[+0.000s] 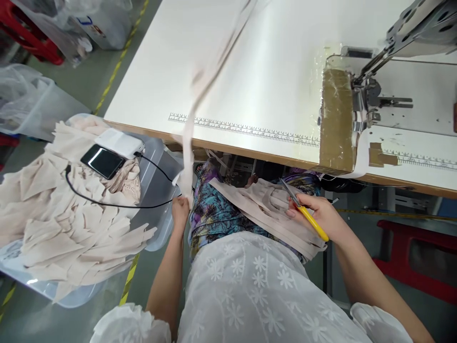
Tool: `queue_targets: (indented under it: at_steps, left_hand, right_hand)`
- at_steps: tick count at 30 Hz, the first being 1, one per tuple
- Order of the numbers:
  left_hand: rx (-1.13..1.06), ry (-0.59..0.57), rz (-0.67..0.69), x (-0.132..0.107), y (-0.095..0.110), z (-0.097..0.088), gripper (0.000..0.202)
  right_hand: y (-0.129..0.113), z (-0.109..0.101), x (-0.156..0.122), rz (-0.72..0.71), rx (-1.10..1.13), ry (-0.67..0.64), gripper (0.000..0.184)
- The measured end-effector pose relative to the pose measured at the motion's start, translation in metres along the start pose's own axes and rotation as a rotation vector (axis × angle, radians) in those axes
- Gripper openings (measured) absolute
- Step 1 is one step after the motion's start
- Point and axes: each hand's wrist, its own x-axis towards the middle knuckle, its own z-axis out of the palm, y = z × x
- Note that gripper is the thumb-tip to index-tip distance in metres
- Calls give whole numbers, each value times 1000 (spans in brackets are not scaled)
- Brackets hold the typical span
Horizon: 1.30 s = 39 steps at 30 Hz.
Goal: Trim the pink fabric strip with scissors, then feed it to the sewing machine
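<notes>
My left hand [180, 212] is closed on the lower end of a long beige fabric strip [191, 119]. The strip runs up, blurred, over the white sewing table [257, 62]. My right hand [317, 214] grips small yellow-handled snips [303, 209] and rests on a stack of beige fabric pieces [264, 205] lying on my lap. A printed ruler [243, 129] runs along the table's front edge. The sewing machine [400, 71] stands at the right of the table, with a strip leading under its foot.
A clear plastic bin [157, 190] at my left holds many cut beige pieces [64, 224], a phone [103, 161] and a white power bank [119, 143] joined by a black cable. Plastic bags lie on the floor at top left. A red stool [414, 257] stands at lower right.
</notes>
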Motion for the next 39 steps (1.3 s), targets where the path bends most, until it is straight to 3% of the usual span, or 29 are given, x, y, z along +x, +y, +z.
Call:
queue_targets:
  at_steps: [2, 4, 6, 9, 10, 11, 13, 16, 18, 21, 23, 28, 31, 39]
  left_hand:
    - [36, 66, -18, -9, -17, -16, 28]
    - [41, 87, -31, -25, -16, -18, 30]
    - [-30, -78, 10, -43, 2, -8, 37]
    - [-132, -497, 166, -63, 46, 16, 44]
    - [-104, -565, 225, -67, 60, 22, 40]
    - [-43, -566, 290, -69, 73, 27, 34]
    - [97, -451, 444, -70, 91, 33, 26]
    - [174, -307, 602, -68, 104, 35, 30]
    - [109, -373, 548, -67, 107, 34, 32]
    - [-58, -586, 308, -65, 106, 34, 35]
    - [-154, -667, 170, -64, 104, 34, 39]
    - [-275, -694, 50, -58, 101, 36, 43]
    - [-303, -684, 25, -56, 101, 37, 43]
    - [-313, -684, 34, -53, 95, 38, 39]
  right_hand:
    - [6, 4, -2, 31, 24, 6, 57]
    - [9, 10, -1, 51, 29, -16, 56]
    - [8, 16, 2, 49, 22, -56, 56]
    - [0, 22, 9, 26, 0, -120, 56]
    - [-3, 22, 11, 19, -3, -143, 57]
    - [-6, 21, 13, 15, -4, -167, 57]
    - [-12, 17, 17, 1, 1, -222, 56]
    - [-18, 11, 22, -31, 5, -325, 55]
    - [-20, 9, 28, -58, -2, -389, 54]
    - [-22, 8, 38, -101, -24, -453, 55]
    - [-22, 8, 45, -115, -12, -503, 56]
    - [-21, 10, 59, -62, 44, -670, 60]
    - [-22, 11, 62, -26, 36, -707, 61]
    - [-22, 14, 62, -89, -231, -555, 55]
